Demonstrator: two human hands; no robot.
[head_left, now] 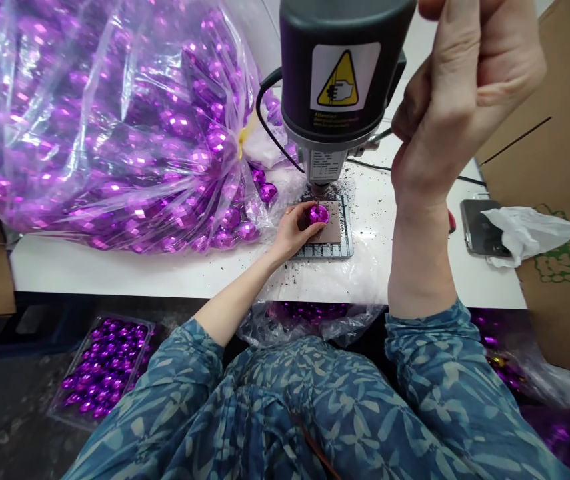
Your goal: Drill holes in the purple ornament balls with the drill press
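My left hand (295, 231) has its thumb and fingers closed round a shiny purple faceted ball (319, 214). The ball rests on a small brown board (333, 225) on the slotted metal base (347, 233) of a bench drill press (347, 73). The drill's chuck (320, 189) is right above the ball; the bit's tip is hard to make out. High on the right, beside the motor housing, my right hand (465, 87) is curled into a closed grip. What lies inside those fingers is hidden.
A big clear bag (115, 120) of purple balls fills the table's left, tied with yellow. Dark shavings are strewn round the base. On the right are a phone (482, 227), crumpled tissue (527, 230) and a cardboard box (555, 173). A clear tub (137, 327) of balls sits below left.
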